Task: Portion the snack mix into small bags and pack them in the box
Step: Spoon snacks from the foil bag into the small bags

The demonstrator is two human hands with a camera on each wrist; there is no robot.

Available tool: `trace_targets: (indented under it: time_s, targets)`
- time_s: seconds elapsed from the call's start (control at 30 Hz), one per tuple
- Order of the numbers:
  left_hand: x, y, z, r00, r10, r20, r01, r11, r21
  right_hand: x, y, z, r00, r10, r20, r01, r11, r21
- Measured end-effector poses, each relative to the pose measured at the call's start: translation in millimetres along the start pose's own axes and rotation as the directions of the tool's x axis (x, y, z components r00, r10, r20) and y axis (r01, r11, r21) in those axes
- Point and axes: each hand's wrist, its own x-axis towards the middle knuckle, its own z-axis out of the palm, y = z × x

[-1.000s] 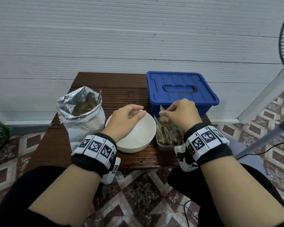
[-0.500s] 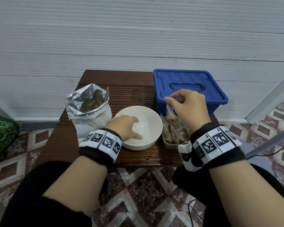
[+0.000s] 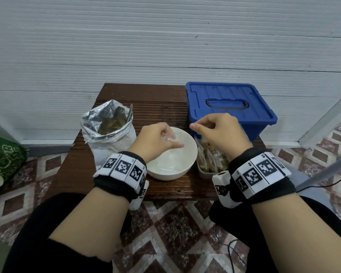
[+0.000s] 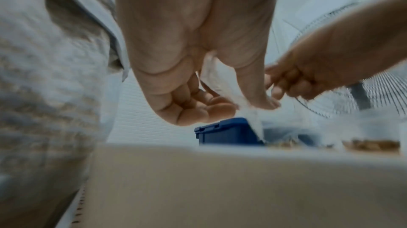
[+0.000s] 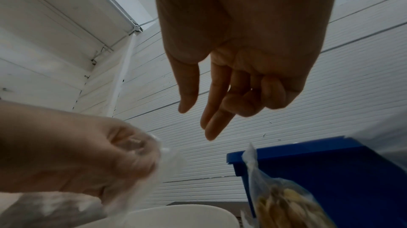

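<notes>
Empty bag above the bowl, left hand nearest

Left hand [image 3: 158, 137] pinches a clear small bag [image 4: 222, 82] over the white bowl [image 3: 187, 164]; right hand [image 3: 222, 133], loosely curled and holding nothing, hovers just right of the bowl.

No readable text, brand or number anywhere. The wristbands [image 3: 124, 166] carry black-and-white square marker codes, patterns only, no letters. The green bag [image 3: 3, 164] at the left edge has pale curly ornament that looks a bit like digits, but it can't be read as any.
</notes>
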Motion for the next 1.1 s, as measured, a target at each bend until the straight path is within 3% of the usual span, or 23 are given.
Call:
trace_targets:
  time_s: [0.13,0.33,0.73,0.97,1.1]
  targets:
    - [-4.6,9.0,-6.8,0.999,0.050,-0.003,-0.050,0.982,-0.184,-0.9,-0.9,4.0,0.984,0.017,0.176,-0.024,0.999,0.039]
    - [-5.4,13.6,-8.7,0.995,0.089,0.052,-0.068,0.949,-0.306,-1.3,-4.2,1.0,0.962,0.047,0.268,-0.114,0.964,0.241]
    - [-4.3,8.4,-14.1,0.996,-0.017,0.087,0.050,0.918,-0.392,0.7,1.5,-7.4,0.973,0.198,0.117,-0.227,0.908,0.352]
    - [-5.2,12.3,-11.7,0.996,-0.082,-0.016,0.062,0.855,-0.515,-1.3,-4.2,-2.9,0.969,0.153,0.193,-0.217,0.902,0.374]
    - [-7.5,14.8,-13.1,0.987,-0.133,0.087,0.159,0.791,-0.591,-1.3,-4.3,-2.5,0.972,0.148,0.185,-0.212,0.892,0.400]
